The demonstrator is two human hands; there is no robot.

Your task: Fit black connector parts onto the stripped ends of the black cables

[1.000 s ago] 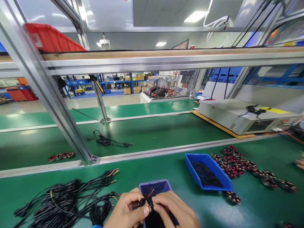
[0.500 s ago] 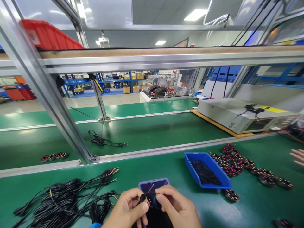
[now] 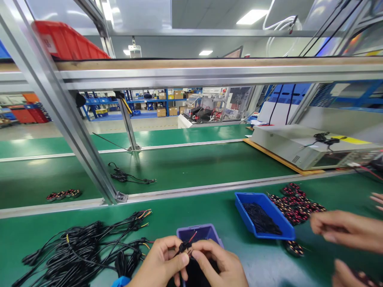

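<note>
At the bottom centre, my left hand (image 3: 164,261) pinches a black cable (image 3: 183,248) near its end, where a thin red wire sticks up. Close beside it, my right hand (image 3: 220,259) has its thumb and forefinger pressed together on the cable's thin wire ends. Both hands are over a purple bin (image 3: 199,230), whose inside is mostly hidden and dark. Left of my hands lies a heap of black cables (image 3: 80,249) with orange, red and yellow wire ends.
A blue tray (image 3: 265,215) holds black pieces. Round motor-like parts (image 3: 296,203) lie beyond it. Another person's hands (image 3: 344,231) reach in at the right. A metal post (image 3: 72,115) stands left, with a grey device (image 3: 305,143) at the back right.
The other person's hands have come further in from the right, over the round parts. My fingertips have drawn closer together at the cable end. The view has shifted slightly.
</note>
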